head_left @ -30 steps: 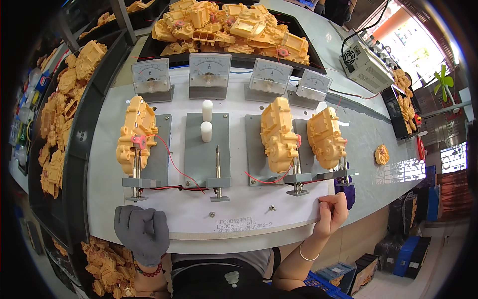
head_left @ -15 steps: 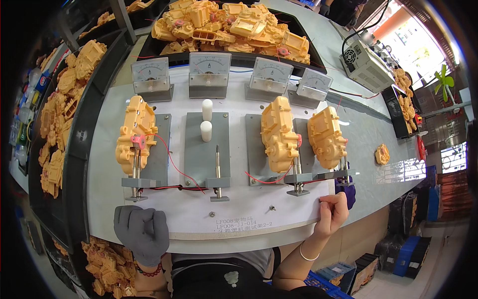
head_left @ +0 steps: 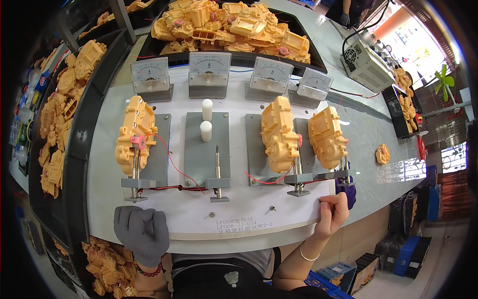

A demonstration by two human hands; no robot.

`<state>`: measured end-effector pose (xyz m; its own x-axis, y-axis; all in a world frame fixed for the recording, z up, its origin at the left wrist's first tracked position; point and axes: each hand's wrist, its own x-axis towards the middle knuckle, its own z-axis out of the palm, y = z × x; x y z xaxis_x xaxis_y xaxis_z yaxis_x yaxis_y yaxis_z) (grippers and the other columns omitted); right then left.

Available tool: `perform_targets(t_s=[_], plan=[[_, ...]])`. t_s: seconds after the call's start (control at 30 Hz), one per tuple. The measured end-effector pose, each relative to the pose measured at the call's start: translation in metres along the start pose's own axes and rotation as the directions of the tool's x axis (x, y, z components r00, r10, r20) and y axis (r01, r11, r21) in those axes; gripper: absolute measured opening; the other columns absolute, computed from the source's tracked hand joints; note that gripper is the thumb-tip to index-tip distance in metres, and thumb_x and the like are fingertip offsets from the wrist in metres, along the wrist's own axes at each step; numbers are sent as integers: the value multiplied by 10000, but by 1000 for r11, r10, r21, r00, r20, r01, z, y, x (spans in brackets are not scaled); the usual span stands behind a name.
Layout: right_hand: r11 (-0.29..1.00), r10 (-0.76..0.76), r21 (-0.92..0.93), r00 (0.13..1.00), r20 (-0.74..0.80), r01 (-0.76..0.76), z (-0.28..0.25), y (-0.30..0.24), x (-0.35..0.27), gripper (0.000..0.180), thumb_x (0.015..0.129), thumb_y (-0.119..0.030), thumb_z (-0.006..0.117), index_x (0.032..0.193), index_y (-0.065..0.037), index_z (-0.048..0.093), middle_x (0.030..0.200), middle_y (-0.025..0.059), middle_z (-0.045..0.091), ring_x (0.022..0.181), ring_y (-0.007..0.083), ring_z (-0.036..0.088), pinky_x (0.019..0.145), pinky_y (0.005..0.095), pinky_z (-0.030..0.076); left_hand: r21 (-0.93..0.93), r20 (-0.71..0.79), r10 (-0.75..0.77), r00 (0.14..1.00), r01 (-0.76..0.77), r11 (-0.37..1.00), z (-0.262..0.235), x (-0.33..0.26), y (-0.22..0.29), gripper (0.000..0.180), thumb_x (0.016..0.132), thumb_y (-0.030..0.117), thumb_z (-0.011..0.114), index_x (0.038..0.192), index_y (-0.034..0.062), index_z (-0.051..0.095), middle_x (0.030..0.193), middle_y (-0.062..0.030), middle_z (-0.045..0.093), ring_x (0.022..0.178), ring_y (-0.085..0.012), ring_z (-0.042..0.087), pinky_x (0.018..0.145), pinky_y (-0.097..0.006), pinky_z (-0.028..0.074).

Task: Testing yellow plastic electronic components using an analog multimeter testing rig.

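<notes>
My left hand [head_left: 142,233], in a grey glove, rests as a closed fist at the table's front left edge. It sits just below the leftmost test fixture [head_left: 162,130], which holds an orange plastic gearbox housing [head_left: 135,119] with a red wire. My bare right hand [head_left: 332,214] is curled in a pinch at the front right. A tiny dark spot shows at its fingertips, too small to name. Beyond it, two more orange gearbox housings [head_left: 279,134] [head_left: 326,137] stand on fixtures. Between them and the left one, a grey fixture [head_left: 194,162] carries two white pegs [head_left: 206,131] and no housing.
Four-sided black bins [head_left: 149,52] [head_left: 74,149] heaped with orange housings stand behind and at left. Several analog meters [head_left: 209,70] line the back. A purple object [head_left: 349,193] lies beside my right hand. A power supply [head_left: 368,66] and a loose orange part [head_left: 382,154] are at right.
My hands and the housings have stayed in place. At the top right, another person's gloved hand and arm have shifted.
</notes>
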<state>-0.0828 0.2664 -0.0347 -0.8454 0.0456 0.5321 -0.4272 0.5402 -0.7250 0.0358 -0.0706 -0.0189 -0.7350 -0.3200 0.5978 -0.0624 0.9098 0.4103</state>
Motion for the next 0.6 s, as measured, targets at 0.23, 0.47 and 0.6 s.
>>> perform_targets(t_s=[0.23,0.47,0.6], plan=[[1000,-3,15,1000,-4,3,1,2,0,49,669,-6,565,706,13,592,615,37,422,584,145,362,525,280,246,0,-6,2,1000,-2,1000,1,0,0,108,669,13,629,723,56,546,658,-87,454,599,-262,438,519,-374,324],[999,-36,-19,999,0,36,0,0,2,62,648,0,575,698,-2,611,605,48,421,565,167,374,507,294,255,-3,3,-4,1000,4,1000,0,1,4,93,694,0,615,723,37,535,648,-96,430,616,-274,433,539,-382,332],[1000,-19,-13,1000,-8,19,2,-4,3,60,648,-4,590,700,-9,620,602,42,422,565,165,377,498,288,264,2,24,-48,999,48,999,-3,-1,4,77,710,-16,591,724,19,525,650,-96,421,623,-270,430,546,-379,328]])
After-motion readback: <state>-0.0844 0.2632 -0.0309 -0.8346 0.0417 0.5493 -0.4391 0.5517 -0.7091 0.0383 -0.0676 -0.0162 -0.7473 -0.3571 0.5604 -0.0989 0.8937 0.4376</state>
